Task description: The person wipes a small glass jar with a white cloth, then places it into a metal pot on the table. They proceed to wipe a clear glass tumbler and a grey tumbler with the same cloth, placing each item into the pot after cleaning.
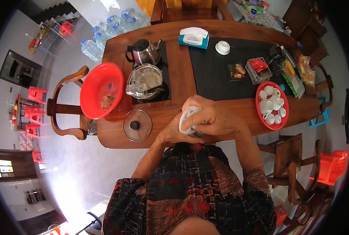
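Close in front of my body, at the table's near edge, my two hands are together. My right hand point(211, 116) is closed on a bunched white cloth point(189, 117), its fingers pressing into it. My left hand point(173, 131) is wrapped round something under the cloth. A small greyish, shiny bit shows below the fingers, but most of that thing is hidden. Nearest on the left lies a round glass lid point(137, 125) with a dark knob. To the right, a red tray point(272, 122) bears several white cups and a small white pitcher point(265, 106).
Left on the wooden table point(178, 80) are a red basin point(101, 90) with a tan cloth, a steel kettle point(145, 52) and a pot point(159, 74) holding a glass pitcher. Farther back stand a tissue pack point(194, 38), a white bowl point(222, 47) and a wire basket point(258, 71).
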A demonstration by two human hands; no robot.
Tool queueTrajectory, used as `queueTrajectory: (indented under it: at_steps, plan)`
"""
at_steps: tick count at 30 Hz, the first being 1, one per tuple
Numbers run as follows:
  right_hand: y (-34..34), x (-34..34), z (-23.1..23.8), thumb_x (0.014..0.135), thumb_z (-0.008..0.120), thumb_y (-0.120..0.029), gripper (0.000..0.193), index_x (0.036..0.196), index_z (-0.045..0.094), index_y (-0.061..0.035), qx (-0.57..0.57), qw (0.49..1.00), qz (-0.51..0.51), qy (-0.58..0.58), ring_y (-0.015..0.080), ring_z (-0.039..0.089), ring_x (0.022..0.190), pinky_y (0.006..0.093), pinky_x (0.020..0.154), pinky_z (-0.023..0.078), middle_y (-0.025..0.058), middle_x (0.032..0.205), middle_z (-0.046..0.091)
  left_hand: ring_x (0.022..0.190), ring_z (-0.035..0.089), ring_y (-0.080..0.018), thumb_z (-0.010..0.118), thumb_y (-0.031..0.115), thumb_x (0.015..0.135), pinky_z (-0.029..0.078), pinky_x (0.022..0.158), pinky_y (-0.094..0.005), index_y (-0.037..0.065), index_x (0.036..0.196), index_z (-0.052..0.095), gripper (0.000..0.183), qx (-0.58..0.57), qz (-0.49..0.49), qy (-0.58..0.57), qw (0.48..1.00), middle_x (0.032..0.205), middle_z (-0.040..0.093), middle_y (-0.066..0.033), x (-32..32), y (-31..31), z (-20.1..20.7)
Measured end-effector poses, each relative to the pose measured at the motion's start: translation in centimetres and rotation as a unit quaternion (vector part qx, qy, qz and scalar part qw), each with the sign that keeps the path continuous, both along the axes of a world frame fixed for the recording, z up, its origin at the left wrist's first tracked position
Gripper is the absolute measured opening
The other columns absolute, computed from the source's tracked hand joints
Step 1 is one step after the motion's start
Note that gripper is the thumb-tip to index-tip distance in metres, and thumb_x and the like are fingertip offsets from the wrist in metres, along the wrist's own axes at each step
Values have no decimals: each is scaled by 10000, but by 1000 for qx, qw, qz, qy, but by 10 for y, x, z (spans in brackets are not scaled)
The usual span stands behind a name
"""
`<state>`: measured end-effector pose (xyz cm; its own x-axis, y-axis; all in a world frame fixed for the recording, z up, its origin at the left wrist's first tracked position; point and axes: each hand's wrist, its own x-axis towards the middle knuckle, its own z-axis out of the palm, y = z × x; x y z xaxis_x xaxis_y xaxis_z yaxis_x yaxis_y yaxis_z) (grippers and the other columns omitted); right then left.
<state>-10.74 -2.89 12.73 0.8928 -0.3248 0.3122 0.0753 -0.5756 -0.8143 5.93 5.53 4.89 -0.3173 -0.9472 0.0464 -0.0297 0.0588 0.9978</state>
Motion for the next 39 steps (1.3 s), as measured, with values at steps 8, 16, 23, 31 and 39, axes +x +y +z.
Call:
queueTrajectory:
  at_steps: [8,16,23,31,39]
  plan:
    - [-11,-33,-8,677,627,84,291,889,715,-96,86,996,27,12,227,528,1011,321,852,415,80,1060,523,1019,531,-130,901,128,532,440,884,-282,53,1125,523,708,25,-48,68,996,1073,565,-27,3,-4,4]
    - [-3,-34,-17,681,616,80,295,905,701,-91,76,996,-45,-23,223,551,968,329,809,437,80,1055,525,1015,533,-150,893,139,529,449,877,-299,48,1149,496,742,31,-59,37,997,1054,552,-38,-1,-14,3]
    - [-11,-8,-15,707,613,9,252,939,672,-67,58,997,-41,-38,216,552,951,340,798,447,88,1041,575,1178,471,-219,883,130,530,417,980,-353,82,1370,304,1021,47,-16,17,999,1260,469,-87,-8,-14,8]
    - [-1,-10,-51,900,551,-108,244,1115,602,-5,425,871,-207,-135,80,557,868,227,754,463,22,978,610,1188,467,-239,876,74,525,410,985,-385,159,1407,151,1146,-3,94,190,977,1236,476,-112,-17,-17,11]
    - [44,9,-56,811,568,-18,267,1076,588,12,85,919,-359,-139,220,560,989,312,844,456,160,1102,556,994,504,-114,800,73,675,456,849,-275,113,1167,353,667,-23,247,289,924,1051,516,-17,-8,-18,-12]
